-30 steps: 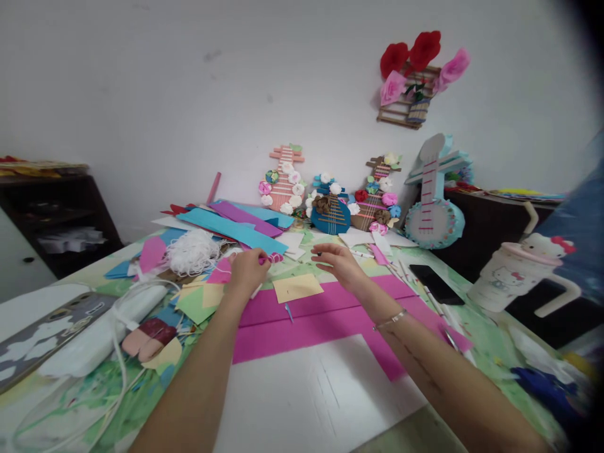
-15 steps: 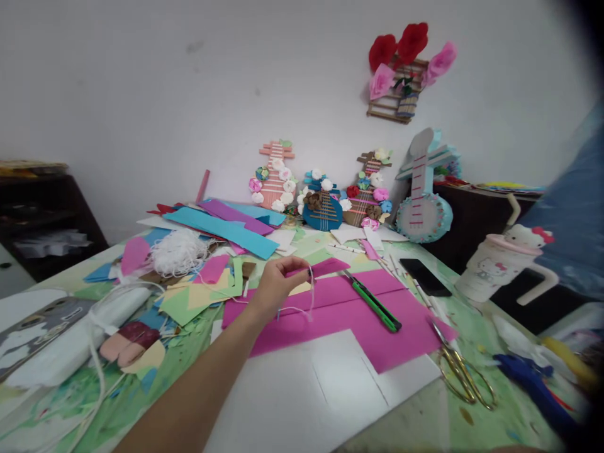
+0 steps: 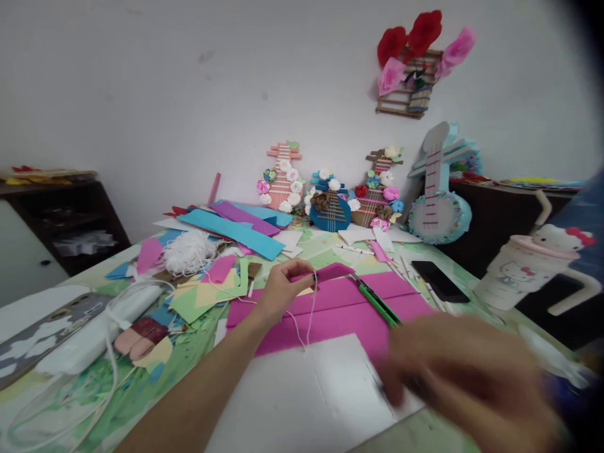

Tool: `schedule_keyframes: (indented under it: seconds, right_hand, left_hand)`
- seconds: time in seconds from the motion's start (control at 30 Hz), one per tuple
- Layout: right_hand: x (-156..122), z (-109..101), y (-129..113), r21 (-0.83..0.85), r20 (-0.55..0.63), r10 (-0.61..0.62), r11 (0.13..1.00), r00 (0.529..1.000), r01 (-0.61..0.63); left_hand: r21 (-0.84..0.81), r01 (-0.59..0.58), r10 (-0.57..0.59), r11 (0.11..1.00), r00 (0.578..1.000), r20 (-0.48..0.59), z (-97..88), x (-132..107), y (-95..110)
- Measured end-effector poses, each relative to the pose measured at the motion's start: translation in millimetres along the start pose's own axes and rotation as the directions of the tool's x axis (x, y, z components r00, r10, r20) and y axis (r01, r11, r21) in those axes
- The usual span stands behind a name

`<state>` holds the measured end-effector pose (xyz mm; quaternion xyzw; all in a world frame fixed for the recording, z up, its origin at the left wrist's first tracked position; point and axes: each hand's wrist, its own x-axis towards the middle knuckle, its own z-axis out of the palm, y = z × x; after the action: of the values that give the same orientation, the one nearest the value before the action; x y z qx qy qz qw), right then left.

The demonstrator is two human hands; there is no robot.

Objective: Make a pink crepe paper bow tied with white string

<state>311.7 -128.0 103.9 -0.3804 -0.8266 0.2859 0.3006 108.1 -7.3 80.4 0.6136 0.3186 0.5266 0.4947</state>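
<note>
My left hand [image 3: 279,287] is raised over the table, its fingers pinched on a small folded pink paper piece [image 3: 330,272] and a thin white string [image 3: 309,314] that hangs down from it. Beneath lies a large pink paper sheet [image 3: 330,314] on a white board [image 3: 306,396]. My right hand [image 3: 467,377] sweeps across the lower right, smeared by motion, so its fingers cannot be read. A green utility knife [image 3: 377,302] lies on the pink sheet just past the left hand.
Coloured paper scraps [image 3: 207,292], a heap of white string [image 3: 189,251] and blue and purple sheets [image 3: 231,226] cover the left and back. Small decorated guitar crafts [image 3: 330,207] line the wall. A black phone [image 3: 438,280] and a cartoon-cat mug [image 3: 523,270] sit at right.
My left hand has lifted the pink piece and string toward the middle. My right hand left view half a second ago, then came back in blurred at lower right. The knife and scissors were uncovered.
</note>
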Motion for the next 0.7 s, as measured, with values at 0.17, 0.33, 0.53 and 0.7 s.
schedule_keyframes:
  seconds: [0.17, 0.33, 0.53, 0.7]
  right_hand:
    - [66.7, 23.3, 38.8, 0.455, -0.231, 0.334, 0.868, 0.914, -0.202]
    - [67.3, 53.1, 63.3, 0.694, 0.064, 0.282, 0.677, 0.957, -0.245]
    - [57.2, 40.6, 72.6, 0.777, 0.023, 0.241, 0.607, 0.970, -0.169]
    - [57.5, 32.7, 79.2, 0.776, -0.140, 0.331, 0.622, 0.933, -0.105]
  left_hand:
    - [0.075, -0.043, 0.043, 0.996, 0.999, -0.005, 0.5, 0.3, -6.5]
    - [0.152, -0.030, 0.030, 0.988, 1.000, 0.003, 1.7, -0.7, -10.1]
    - [0.103, 0.003, -0.011, 0.995, 0.997, 0.082, 2.6, 1.0, -10.0]
    - [0.029, 0.080, -0.084, 0.996, 0.983, 0.162, 3.4, 0.8, -13.1]
